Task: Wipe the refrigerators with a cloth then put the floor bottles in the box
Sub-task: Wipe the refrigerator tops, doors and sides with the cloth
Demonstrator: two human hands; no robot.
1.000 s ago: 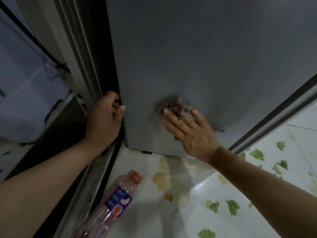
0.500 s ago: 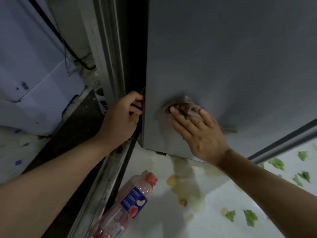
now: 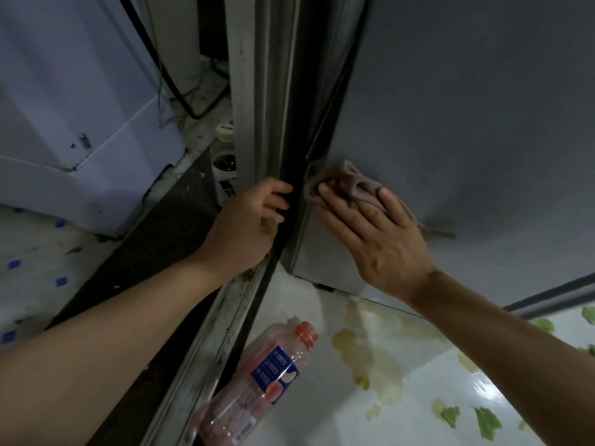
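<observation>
A grey refrigerator (image 3: 467, 117) fills the upper right. My right hand (image 3: 373, 239) lies flat on its lower door and presses a brownish cloth (image 3: 347, 185) against the door's left edge. My left hand (image 3: 248, 226) curls its fingers into the dark gap at that same edge, gripping the door. A clear plastic bottle (image 3: 257, 381) with a pink cap and blue label lies on the floor below, beside the metal door track.
A white appliance (image 3: 74, 117) with black cables stands at the left. A small dark bottle with a white cap (image 3: 225, 156) sits behind the metal door frame (image 3: 257, 107). The glossy floor (image 3: 370, 407) has leaf patterns and yellowish stains.
My right hand has slid the cloth left along the door to its edge. The view has shifted right and closer; my left hand stays at the door's edge.
</observation>
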